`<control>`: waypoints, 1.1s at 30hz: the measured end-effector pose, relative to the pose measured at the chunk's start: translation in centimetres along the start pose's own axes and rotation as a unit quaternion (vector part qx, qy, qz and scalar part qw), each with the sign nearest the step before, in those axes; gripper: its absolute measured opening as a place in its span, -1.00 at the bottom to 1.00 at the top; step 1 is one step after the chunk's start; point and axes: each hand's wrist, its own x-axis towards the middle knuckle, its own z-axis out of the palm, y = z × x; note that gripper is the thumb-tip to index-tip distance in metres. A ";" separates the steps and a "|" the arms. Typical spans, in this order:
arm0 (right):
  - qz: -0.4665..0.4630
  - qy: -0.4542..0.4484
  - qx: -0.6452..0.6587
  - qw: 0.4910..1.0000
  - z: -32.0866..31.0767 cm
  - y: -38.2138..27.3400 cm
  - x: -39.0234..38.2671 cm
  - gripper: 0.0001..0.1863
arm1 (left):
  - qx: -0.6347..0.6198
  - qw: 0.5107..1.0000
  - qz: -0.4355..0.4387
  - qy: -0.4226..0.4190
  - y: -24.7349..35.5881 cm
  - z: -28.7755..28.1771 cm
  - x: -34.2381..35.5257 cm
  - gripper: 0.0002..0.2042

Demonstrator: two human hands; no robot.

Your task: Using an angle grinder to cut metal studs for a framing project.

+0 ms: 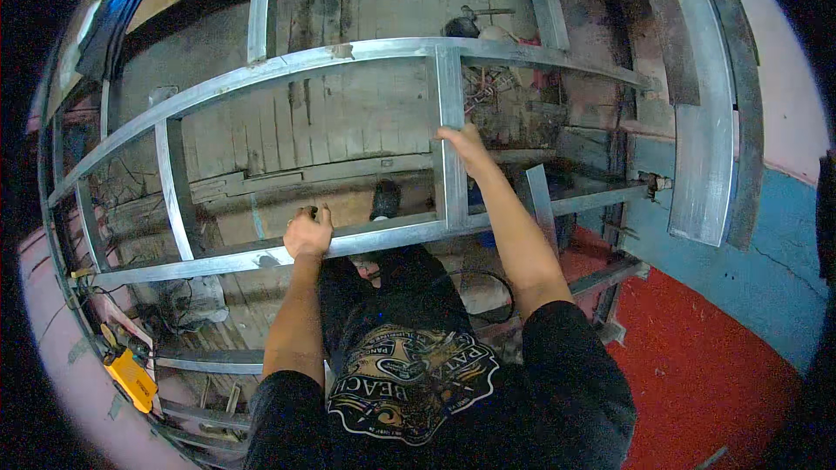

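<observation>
My right hand (468, 147) grips a short metal crosspiece (450, 91) of a frame of silvery square tubes, its fingertips partly hidden behind the tube. To the left, my left hand (309, 233) rests on the near metal rail (231, 263), fingers apart and slightly bent past the rail's far edge. A small dark patch shows between those fingers; I cannot tell what it is. The crosspiece joins the near rail to the curved-looking far rail (340, 50). Another crosspiece (174, 187) stands farther left.
A yellow power tool or machine (131, 379) sits at the lower left beside cables. Wide metal channels (701, 174) hang at the right by the blue wall (792, 218). Wooden boards (235, 139) and a dark shoe (386, 198) show below the frame. A red surface (697, 374) lies lower right.
</observation>
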 end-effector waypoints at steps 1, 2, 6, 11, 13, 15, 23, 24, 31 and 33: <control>-0.005 -0.005 -0.006 1.000 -0.1 -0.2 -0.2 -0.51 | 0.000 1.000 0.004 0.009 0.0 -0.1 -0.2 -0.44; -0.011 -0.009 -0.016 1.000 -0.1 -0.4 -0.3 -0.52 | 0.003 1.000 0.006 0.016 0.0 -0.1 -0.3 -0.44; -0.003 0.001 -0.021 1.000 0.3 -0.6 -0.5 -0.59 | -0.003 1.000 0.011 0.018 -0.1 -0.4 -0.6 -0.44; -0.053 0.037 -0.040 0.997 0.8 0.5 0.1 -0.46 | -0.022 1.000 -0.005 0.020 -0.2 -0.3 -0.7 -0.42; -0.058 0.060 -0.160 0.984 1.1 0.9 0.8 -0.36 | -0.012 1.000 0.005 0.027 -0.2 -0.4 -0.9 -0.41; -0.043 0.100 -0.250 0.962 1.6 1.0 1.7 -0.29 | -0.007 0.999 0.006 0.035 -0.2 -0.7 -1.2 -0.40; -0.057 0.047 -0.185 0.980 -1.0 -0.4 1.7 -0.32 | -0.014 0.999 0.004 0.037 -0.2 -0.7 -1.6 -0.40; -0.065 0.040 -0.182 0.980 -1.4 -0.6 1.6 -0.33 | -0.012 0.999 0.006 0.052 -0.3 -0.5 -1.6 -0.40; -0.053 0.071 -0.268 0.959 -0.9 1.1 1.3 -0.11 | -0.018 0.998 0.028 0.058 0.0 -0.6 -1.7 -0.31; -0.058 0.048 -0.253 0.965 -0.5 1.6 1.2 -0.13 | -0.009 0.998 0.020 0.051 0.2 -0.7 -1.6 -0.36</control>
